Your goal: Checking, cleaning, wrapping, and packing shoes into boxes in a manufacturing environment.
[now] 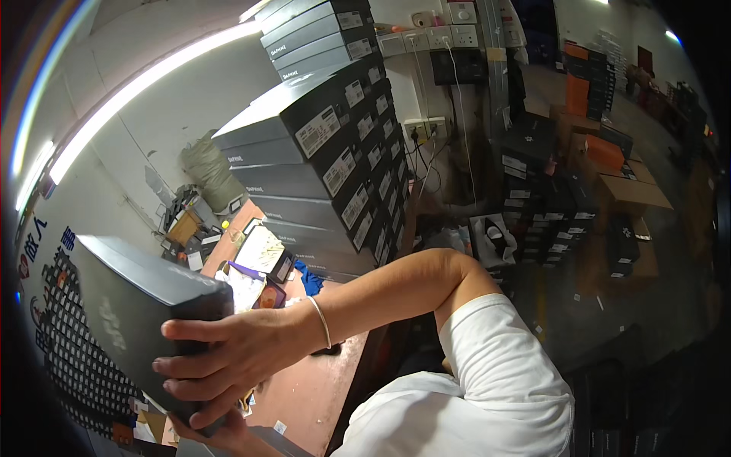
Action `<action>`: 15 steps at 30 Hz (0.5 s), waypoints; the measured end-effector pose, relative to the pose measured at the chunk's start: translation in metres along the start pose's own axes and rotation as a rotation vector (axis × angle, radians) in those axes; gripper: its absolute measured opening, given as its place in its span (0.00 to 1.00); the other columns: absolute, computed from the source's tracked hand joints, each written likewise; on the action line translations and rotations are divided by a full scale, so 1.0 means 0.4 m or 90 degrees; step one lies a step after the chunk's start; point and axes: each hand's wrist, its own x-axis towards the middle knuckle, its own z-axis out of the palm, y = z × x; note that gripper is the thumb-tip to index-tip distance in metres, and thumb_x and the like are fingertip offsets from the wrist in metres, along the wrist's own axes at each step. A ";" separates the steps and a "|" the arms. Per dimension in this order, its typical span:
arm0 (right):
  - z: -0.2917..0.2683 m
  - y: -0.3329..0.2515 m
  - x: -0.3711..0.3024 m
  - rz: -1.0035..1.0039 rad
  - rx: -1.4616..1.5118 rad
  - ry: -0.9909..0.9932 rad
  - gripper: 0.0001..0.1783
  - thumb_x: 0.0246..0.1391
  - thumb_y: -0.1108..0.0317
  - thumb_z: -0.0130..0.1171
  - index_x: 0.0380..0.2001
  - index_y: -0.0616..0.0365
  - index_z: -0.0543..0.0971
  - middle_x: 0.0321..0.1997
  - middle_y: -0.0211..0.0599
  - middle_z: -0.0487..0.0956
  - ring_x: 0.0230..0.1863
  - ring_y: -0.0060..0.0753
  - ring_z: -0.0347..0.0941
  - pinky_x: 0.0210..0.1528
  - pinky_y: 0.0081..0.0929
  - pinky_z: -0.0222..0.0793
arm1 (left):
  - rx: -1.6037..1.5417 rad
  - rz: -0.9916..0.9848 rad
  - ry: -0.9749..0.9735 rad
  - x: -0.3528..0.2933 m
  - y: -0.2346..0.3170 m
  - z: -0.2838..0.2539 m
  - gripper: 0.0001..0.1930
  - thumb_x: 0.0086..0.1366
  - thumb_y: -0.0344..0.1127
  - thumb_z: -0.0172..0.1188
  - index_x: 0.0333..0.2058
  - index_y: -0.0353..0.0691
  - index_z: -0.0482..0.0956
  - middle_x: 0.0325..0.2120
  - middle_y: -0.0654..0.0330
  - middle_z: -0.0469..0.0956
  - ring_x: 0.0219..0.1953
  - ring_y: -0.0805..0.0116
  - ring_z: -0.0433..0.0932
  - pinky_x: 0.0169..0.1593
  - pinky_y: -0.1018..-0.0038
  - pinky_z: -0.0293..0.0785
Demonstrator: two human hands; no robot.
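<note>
The right hand (pixel 240 358) is spread and curled over the end of the box (pixel 126 320), which lies just left of it; the left hand (pixel 221 438), below, touches the lower edge, its grip too hidden to judge. The box looks like stiff, smooth card, probably light, best held by opposite edges. It is dark grey, tilted, with glossy highlights. Beneath is the table (pixel 312 396); beyond rises a box stack (pixel 320 186).

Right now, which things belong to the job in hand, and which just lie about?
In hand:
- dark box
- right hand, gripping it
- left hand, at its lower end

Apparently just about:
- blue cloth
- brown carton
- stacked boxes, possibly related
</note>
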 end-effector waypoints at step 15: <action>-0.199 0.578 -0.183 0.018 -0.293 0.307 0.28 0.46 0.57 0.58 0.51 0.13 0.66 0.44 0.26 0.70 0.54 0.39 0.65 0.55 0.71 0.56 | -0.303 0.054 -0.284 0.242 -0.012 0.541 0.34 0.68 0.52 0.51 0.66 0.44 0.52 0.61 0.54 0.64 0.62 0.56 0.65 0.60 0.57 0.69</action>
